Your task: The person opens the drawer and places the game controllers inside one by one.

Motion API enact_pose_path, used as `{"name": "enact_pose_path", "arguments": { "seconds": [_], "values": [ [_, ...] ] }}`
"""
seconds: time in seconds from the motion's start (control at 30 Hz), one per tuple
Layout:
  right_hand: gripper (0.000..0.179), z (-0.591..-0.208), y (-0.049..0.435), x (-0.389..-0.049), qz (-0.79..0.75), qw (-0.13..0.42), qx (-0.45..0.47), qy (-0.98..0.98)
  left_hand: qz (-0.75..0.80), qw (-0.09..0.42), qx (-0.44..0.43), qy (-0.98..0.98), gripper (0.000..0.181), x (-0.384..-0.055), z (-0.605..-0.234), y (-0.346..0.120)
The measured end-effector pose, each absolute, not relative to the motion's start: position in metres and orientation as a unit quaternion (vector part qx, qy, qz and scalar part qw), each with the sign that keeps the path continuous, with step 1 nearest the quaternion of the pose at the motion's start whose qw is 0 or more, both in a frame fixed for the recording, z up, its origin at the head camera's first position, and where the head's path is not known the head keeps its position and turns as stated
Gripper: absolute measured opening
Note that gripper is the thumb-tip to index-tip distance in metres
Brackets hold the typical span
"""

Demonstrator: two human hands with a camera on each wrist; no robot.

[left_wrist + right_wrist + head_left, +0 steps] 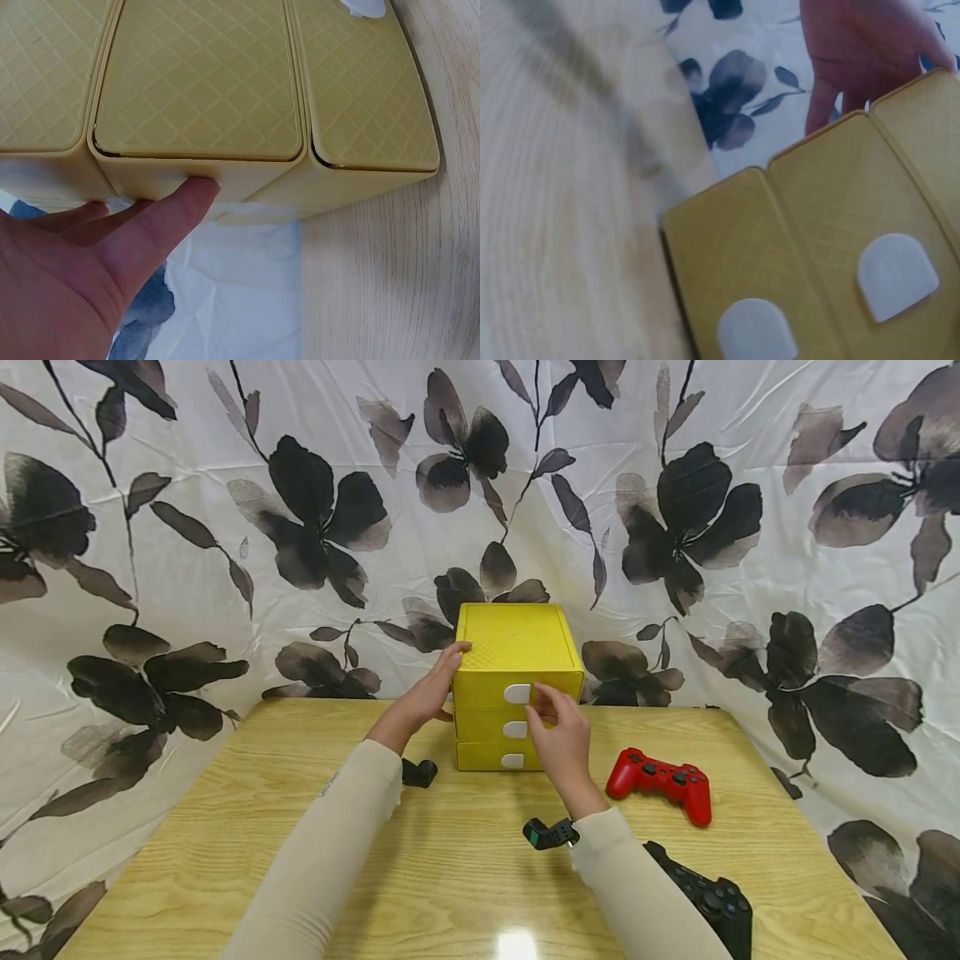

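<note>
Head view: yellow drawer unit [521,639] is standing upright nr far edge of wood-grain table [255,835], w/ floral cloth [322,543] hanging behind. Unit's L side is being touched by L hand [429,693], fingers mostly straight, w/ nothing being gripped. Bent thumb & index of R hand [562,735] are being held at R edge of top white tab [517,693]; whether tab is being pinched can't be told. Red controller [660,779] is lying R of unit; black controller [720,902] is lying nearer, partly being covered by R sleeve [641,889].

L wrist view: unit's side wall is being touched by one fingertip, other fingers lying along same side.

R wrist view: drawer fronts w/ two white tabs [898,276] are being shown, L hand being seen at unit's far side; R hand's grip isn't being shown.
</note>
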State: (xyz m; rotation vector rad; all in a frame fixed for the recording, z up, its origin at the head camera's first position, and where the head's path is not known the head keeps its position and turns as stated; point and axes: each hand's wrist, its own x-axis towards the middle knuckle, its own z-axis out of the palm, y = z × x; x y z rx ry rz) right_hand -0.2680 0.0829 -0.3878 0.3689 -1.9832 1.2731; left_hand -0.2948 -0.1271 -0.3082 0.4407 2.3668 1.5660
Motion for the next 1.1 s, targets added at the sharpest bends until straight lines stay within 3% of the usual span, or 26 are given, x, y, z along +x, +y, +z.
{"name": "enact_pose_path", "arguments": {
  "seconds": [0.63,1.1],
  "values": [
    [0.021,-0.422,0.081,-0.265,0.550,0.304,0.065,-0.775,0.540,0.104,0.145,0.822,0.044,-0.318,-0.335,-0.130],
    [0.019,-0.426,0.073,-0.266,0.597,0.277,0.031,-0.752,0.561,0.089,0.116,0.815,0.049,-0.290,-0.310,-0.121]
  ]
}}
